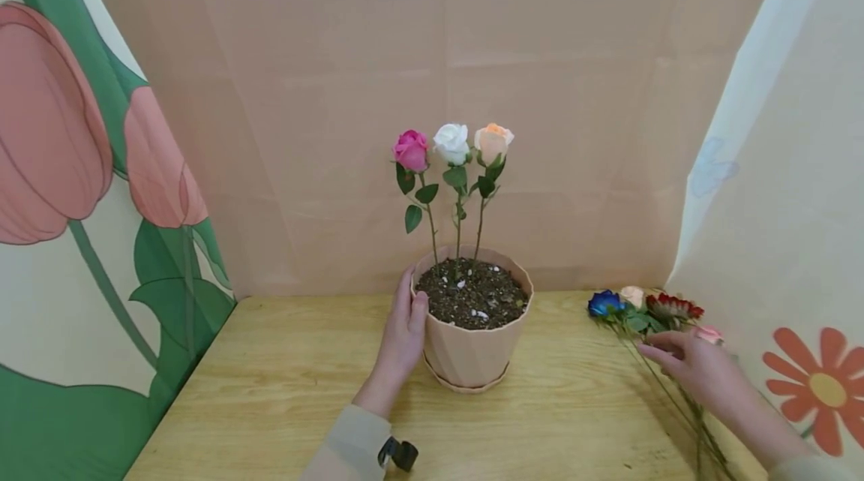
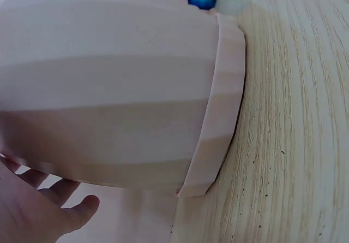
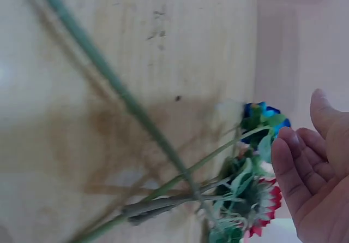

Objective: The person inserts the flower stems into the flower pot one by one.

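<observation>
A beige-pink flowerpot (image 1: 475, 350) full of dark soil stands on the table with a magenta rose (image 1: 411, 150), a white rose (image 1: 451, 143) and a peach rose (image 1: 494, 143) upright in it. My left hand (image 1: 403, 323) rests against the pot's left side, thumb near the rim; in the left wrist view, the pot wall (image 2: 109, 84) partly hides its fingers. Over a loose bunch of flowers at the right, my right hand (image 1: 698, 368) has loosely bent fingers and nothing visible in its grasp. A blue flower (image 3: 264, 120) and a red flower (image 3: 267, 207) lie close to it.
Pale pink blooms (image 1: 632, 296) lie among the bunch, whose long green stems (image 1: 698, 421) run towards the near right edge of the wooden table (image 1: 283, 383). A beige backdrop (image 1: 324, 91) rises behind, with flower-printed panels (image 1: 826, 389) at both sides.
</observation>
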The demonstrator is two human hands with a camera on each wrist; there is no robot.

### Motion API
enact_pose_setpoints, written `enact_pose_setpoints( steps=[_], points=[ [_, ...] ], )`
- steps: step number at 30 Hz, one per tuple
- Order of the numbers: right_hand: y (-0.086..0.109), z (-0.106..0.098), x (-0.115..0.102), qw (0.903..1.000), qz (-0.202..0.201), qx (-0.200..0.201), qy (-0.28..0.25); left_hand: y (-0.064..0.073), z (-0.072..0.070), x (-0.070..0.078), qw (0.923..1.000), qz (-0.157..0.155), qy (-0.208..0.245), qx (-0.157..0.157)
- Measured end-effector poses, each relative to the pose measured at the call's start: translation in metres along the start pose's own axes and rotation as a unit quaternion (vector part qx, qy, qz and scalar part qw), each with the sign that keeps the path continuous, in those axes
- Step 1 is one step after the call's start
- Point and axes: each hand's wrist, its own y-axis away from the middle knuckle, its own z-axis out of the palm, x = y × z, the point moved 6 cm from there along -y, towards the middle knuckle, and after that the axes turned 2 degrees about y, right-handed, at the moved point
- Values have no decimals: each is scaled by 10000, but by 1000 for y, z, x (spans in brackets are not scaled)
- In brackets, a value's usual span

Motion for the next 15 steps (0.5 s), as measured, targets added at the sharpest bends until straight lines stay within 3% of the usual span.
enact_pose_setpoints(
  steps=[15],
  points=[
    [3, 27, 28, 9989, 317, -340, 100, -1, 1, -3, 10000, 60, -39, 56]
  ],
)
